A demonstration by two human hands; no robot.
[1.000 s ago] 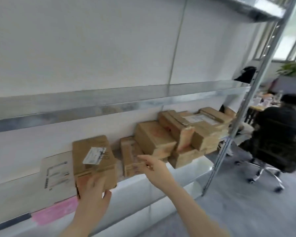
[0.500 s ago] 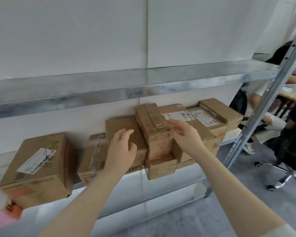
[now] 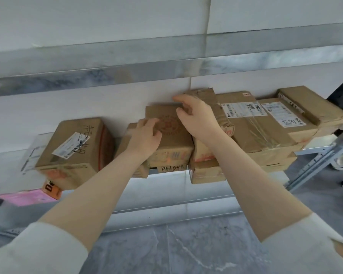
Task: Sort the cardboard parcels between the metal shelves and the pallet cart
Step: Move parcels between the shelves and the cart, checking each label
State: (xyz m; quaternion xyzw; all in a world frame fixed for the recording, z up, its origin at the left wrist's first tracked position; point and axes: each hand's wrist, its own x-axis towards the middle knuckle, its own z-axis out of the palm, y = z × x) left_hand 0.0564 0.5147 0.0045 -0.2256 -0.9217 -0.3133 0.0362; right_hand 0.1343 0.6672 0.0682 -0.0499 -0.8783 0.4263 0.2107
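Several cardboard parcels stand in a row on a metal shelf (image 3: 166, 182). In the middle is a brown parcel with a round red stamp (image 3: 171, 143) on top. My left hand (image 3: 145, 136) lies on its top left part, fingers curled over the surface. My right hand (image 3: 196, 115) grips its far right edge, beside a taller taped parcel (image 3: 218, 115). A labelled parcel (image 3: 75, 147) stands apart at the left. Further labelled parcels (image 3: 265, 123) are stacked at the right.
An upper metal shelf (image 3: 166, 66) runs across just above the parcels. A pink packet (image 3: 28, 197) and a white mailer (image 3: 31, 153) lie at the far left. A slanted shelf post (image 3: 321, 161) is at right, with grey floor (image 3: 176, 250) below.
Both hands have moved onto the stamped middle parcel; the right hand came left from the labelled boxes. The view has shifted closer and lower.
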